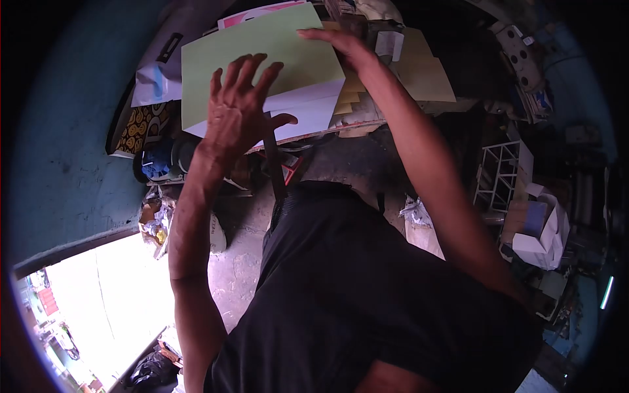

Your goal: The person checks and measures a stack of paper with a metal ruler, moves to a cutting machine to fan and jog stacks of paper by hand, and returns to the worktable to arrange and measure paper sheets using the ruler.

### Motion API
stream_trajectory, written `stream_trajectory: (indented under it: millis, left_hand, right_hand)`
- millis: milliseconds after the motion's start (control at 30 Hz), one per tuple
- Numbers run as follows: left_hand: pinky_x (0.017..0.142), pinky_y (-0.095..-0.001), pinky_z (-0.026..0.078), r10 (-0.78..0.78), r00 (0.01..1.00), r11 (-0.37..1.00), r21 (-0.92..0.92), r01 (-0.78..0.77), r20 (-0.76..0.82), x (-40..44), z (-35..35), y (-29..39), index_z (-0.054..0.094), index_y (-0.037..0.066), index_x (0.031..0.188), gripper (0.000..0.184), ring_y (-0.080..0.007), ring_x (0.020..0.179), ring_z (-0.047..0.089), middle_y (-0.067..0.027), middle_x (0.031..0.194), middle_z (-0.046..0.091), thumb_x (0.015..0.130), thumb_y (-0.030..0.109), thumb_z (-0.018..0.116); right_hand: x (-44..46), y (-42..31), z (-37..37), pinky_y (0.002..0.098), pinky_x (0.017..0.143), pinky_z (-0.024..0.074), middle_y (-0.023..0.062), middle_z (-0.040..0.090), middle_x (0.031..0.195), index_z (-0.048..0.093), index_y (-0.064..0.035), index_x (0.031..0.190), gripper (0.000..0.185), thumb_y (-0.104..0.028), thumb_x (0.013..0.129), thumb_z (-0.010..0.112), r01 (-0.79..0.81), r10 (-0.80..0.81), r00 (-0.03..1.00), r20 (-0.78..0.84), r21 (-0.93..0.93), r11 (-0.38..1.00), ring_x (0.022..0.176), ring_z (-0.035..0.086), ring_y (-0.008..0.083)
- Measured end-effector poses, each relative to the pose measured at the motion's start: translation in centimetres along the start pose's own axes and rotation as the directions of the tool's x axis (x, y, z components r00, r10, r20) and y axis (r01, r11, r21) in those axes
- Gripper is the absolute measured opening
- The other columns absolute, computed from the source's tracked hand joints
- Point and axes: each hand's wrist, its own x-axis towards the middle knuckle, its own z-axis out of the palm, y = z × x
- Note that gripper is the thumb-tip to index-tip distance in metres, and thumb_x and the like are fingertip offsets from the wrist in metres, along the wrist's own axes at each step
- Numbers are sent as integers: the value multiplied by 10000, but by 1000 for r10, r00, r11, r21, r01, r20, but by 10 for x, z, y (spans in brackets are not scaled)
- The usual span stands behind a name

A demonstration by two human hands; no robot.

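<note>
A pale green sheet (262, 49) lies at the top of the head view, over a white sheet (308, 108) that shows along its lower edge. My left hand (242, 101) is over the green sheet's lower left part, fingers spread, with nothing held; whether it touches the sheet is unclear. My right hand (341, 46) reaches across the sheet's right edge. Its thumb or a finger lies over the green surface, while its other fingers are hard to make out. Beyond the green sheet, a pink and white printed sheet (252, 14) peeks out.
Brown-yellow sheets (419, 69) lie right of the green one. A grey plastic bag (157, 78) is at its left. An open white box (540, 236) and a white rack (501, 173) stand at the right. A blue wall (65, 157) bounds the left side.
</note>
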Motion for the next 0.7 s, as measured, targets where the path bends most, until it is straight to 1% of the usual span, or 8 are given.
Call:
stream_trajectory:
  millis: [67,133,167,233,433,500,600,700]
  left_hand:
    - [1006,-637,323,-11,1000,998,66,10,19,-2,23,7,484,177,1357,857,-298,1290,412,-80,1369,456,630,443,852]
    - [985,-631,328,-55,998,996,69,55,-1,-2,36,9,483,183,1326,794,-293,1257,431,-65,1342,468,656,403,847]
    - [978,-626,330,-87,996,994,60,88,-16,-3,41,8,488,183,1309,770,-290,1245,437,-59,1331,472,660,393,847]
    - [963,-621,334,-101,995,993,65,103,-27,-1,39,12,498,183,1281,739,-282,1230,445,-48,1310,478,662,383,849]
    - [953,-624,338,-151,988,984,99,149,11,4,35,17,502,180,1266,732,-278,1197,466,-50,1272,493,648,342,861]
    - [929,-567,378,-165,986,979,121,164,-1,5,36,17,520,198,1270,796,-276,1192,489,-40,1246,531,588,361,896]
    - [952,-610,343,-161,987,986,50,160,17,4,36,16,494,175,1279,752,-274,1185,473,-54,1261,497,644,339,863]
    - [957,-572,375,-132,990,991,35,130,59,6,27,16,519,163,1281,753,-283,1176,491,-64,1253,515,648,380,864]
  right_hand:
    - [3,2,1,297,862,513,83,686,1094,642,-33,1210,618,-422,758,804,20,-20,1000,-12,1,1000,967,663,170]
    - [-2,0,2,316,869,516,96,681,1122,649,-34,1204,615,-403,743,819,46,-45,999,-20,12,999,986,662,180]
    - [-2,-2,4,331,955,439,81,698,1119,694,-42,1154,678,-402,614,893,-18,22,997,-71,55,998,1072,625,198]
    - [-6,-3,6,363,969,422,80,690,1145,693,-52,1162,714,-433,593,896,-14,16,995,-102,21,1000,1102,611,215]
    - [-18,-13,11,382,974,411,84,678,1176,683,-59,1185,747,-449,584,896,-28,29,995,-96,12,1000,1126,598,232]
    - [-19,-13,10,381,975,411,87,679,1174,677,-57,1193,755,-447,585,896,-43,46,995,-89,32,999,1126,598,231]
    - [-18,-10,10,379,977,410,93,679,1172,668,-52,1204,765,-443,587,896,-61,66,996,-66,73,995,1127,598,229]
    - [-11,-5,7,381,982,410,97,678,1171,667,-46,1204,761,-438,593,895,-51,56,995,-81,58,997,1128,598,222]
